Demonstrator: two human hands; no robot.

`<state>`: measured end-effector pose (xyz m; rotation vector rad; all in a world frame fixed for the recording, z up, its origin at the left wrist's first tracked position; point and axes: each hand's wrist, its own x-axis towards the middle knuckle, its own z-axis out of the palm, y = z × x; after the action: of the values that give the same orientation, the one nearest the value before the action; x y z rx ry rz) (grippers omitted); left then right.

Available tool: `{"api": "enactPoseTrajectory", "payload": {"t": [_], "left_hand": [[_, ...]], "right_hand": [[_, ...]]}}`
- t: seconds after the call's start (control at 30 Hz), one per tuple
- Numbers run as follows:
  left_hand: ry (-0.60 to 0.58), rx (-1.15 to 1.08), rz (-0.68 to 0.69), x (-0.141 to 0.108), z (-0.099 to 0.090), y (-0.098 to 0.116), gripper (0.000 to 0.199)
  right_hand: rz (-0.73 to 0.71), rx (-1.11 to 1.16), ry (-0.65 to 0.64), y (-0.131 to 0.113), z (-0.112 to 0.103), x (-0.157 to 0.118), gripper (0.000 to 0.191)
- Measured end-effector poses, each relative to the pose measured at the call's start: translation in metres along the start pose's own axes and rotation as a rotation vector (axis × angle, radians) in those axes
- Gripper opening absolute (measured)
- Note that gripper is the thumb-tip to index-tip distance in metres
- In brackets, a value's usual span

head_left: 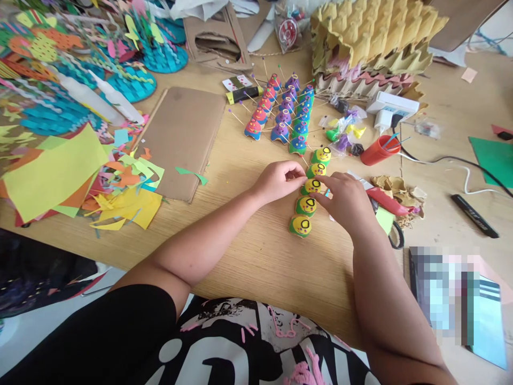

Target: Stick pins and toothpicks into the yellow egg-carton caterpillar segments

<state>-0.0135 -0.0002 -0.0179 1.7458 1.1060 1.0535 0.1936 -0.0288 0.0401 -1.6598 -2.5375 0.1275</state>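
Note:
A strip of egg-carton cups [306, 205], painted yellow on top and green below, lies on the table before me. Each cup carries dots and a dark ring. At the strip's left side, my left hand [280, 179] has its fingertips pinched together by the middle cups; what is between them is too small to make out. My right hand [342, 198] reaches in from the right, thumb and fingers closed about the middle cup. Beyond stand painted strips: a red-and-blue one [260, 114], a purple-and-blue one [284, 116] and a blue-and-green one [301, 125], with bead-tipped sticks poking out.
Stacked egg trays [377, 37] stand at the back, near a white power adapter [393, 104] and a red cup [379, 151]. On the left are a cardboard sheet [188, 128], paper scraps [132, 206] and glue bottles [88, 96]. A black marker [475, 215] lies right.

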Motion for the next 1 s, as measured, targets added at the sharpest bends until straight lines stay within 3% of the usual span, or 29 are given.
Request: {"api": "enactPoseTrajectory", "payload": {"t": [0.2, 0.37, 0.5, 0.6, 0.8, 1.0], "left_hand": [[0.069, 0.303, 0.134, 0.005, -0.009, 0.004, 0.005], [0.004, 0.523, 0.173, 0.002, -0.012, 0.0, 0.015], [-0.039, 0.578, 0.168, 0.002, -0.012, -0.003, 0.019], [-0.062, 0.518, 0.153, 0.004, -0.012, -0.005, 0.018], [0.02, 0.258, 0.039, 0.005, -0.01, 0.001, 0.006], [0.119, -0.193, -0.084, 0.006, -0.006, 0.006, 0.007]], "right_hand": [[0.012, -0.005, -0.019, -0.001, -0.001, 0.0, 0.038], [0.021, -0.008, -0.031, -0.003, -0.002, 0.0, 0.034], [0.015, -0.005, -0.018, -0.002, -0.002, 0.0, 0.034], [0.01, 0.002, -0.014, -0.002, -0.001, 0.0, 0.034], [0.003, 0.0, -0.006, -0.002, -0.001, 0.0, 0.033], [0.006, 0.001, -0.017, -0.003, -0.001, 0.0, 0.035]]}}
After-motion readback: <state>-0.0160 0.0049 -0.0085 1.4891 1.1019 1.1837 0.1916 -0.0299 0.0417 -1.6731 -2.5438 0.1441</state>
